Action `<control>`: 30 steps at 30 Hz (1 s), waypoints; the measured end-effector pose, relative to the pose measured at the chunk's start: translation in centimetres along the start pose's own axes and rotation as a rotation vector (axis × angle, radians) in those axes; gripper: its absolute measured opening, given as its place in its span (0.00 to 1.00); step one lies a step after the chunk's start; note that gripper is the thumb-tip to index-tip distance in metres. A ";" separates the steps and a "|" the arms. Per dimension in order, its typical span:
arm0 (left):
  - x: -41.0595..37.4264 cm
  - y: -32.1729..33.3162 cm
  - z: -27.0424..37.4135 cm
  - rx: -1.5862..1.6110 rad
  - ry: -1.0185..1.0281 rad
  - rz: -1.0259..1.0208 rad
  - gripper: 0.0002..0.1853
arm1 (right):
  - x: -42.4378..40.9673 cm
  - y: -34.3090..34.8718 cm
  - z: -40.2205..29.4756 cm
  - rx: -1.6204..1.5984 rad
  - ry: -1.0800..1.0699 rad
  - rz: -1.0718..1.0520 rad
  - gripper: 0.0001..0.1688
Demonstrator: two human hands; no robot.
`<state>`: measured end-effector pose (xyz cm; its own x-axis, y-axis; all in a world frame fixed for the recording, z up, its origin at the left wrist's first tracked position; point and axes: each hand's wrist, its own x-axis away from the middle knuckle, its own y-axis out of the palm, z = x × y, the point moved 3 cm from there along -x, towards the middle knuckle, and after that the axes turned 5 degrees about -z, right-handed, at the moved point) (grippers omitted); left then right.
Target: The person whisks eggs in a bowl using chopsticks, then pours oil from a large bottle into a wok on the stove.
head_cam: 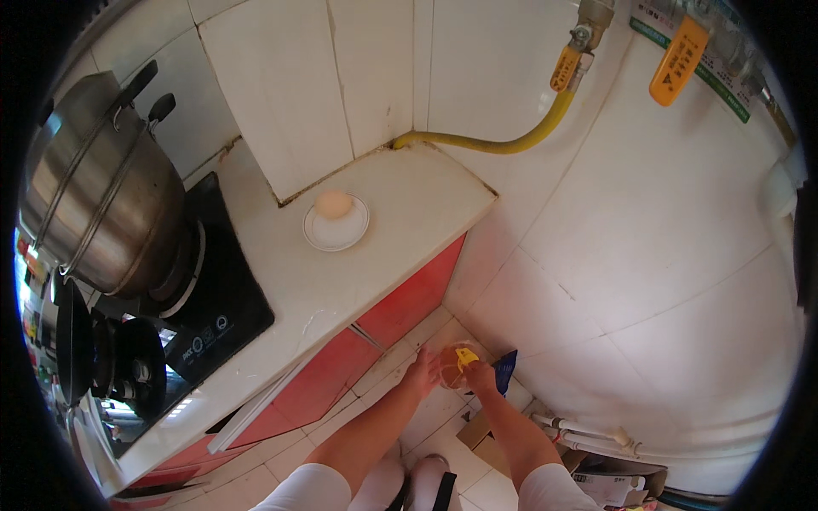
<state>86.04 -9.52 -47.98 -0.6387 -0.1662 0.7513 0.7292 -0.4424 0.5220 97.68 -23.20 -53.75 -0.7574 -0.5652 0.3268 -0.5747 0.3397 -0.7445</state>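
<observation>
Between my two hands is a clear round container (451, 369) with brownish contents or backing and a yellow patch (466, 358) on it. My left hand (423, 373) presses its fingers against the container's left side. On the opposite side, my right hand (480, 375) grips it, the thumb over the yellow patch. Just beyond the right hand shows a dark blue bag (505, 370); whether they touch cannot be told. Up on the white counter (402, 191), a small rimmed dish (337, 238) carries a brown egg (333, 204) and what looks like white powder.
A large steel pot (121, 211) stands on the black gas hob (236, 300) at left, beside a dark pan (73, 345). Red cabinet doors (409, 287) run below the counter. Cardboard boxes (492, 447) and white pipes (588, 441) line the wall's foot. A yellow gas hose (498, 145) crosses the corner.
</observation>
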 end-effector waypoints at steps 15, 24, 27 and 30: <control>9.5 -0.9 0.9 0.051 0.004 0.084 0.40 | 3.1 1.1 -3.1 0.173 0.125 -0.142 0.16; 20.4 0.5 0.5 0.130 0.021 0.080 0.37 | 9.8 -6.5 -9.6 0.198 -0.116 -0.346 0.12; 24.1 0.7 1.2 0.142 0.083 0.046 0.36 | 13.7 -10.2 -14.2 0.030 -0.097 -0.304 0.12; 28.4 1.0 2.0 0.204 0.115 0.034 0.36 | 16.2 -10.9 -16.2 -0.054 -0.164 -0.340 0.08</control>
<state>69.15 -12.90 -25.29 -0.6285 -0.2821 0.7248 0.7776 -0.2500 0.5769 86.68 -23.87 -30.97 -0.4636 -0.7637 0.4493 -0.8036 0.1488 -0.5762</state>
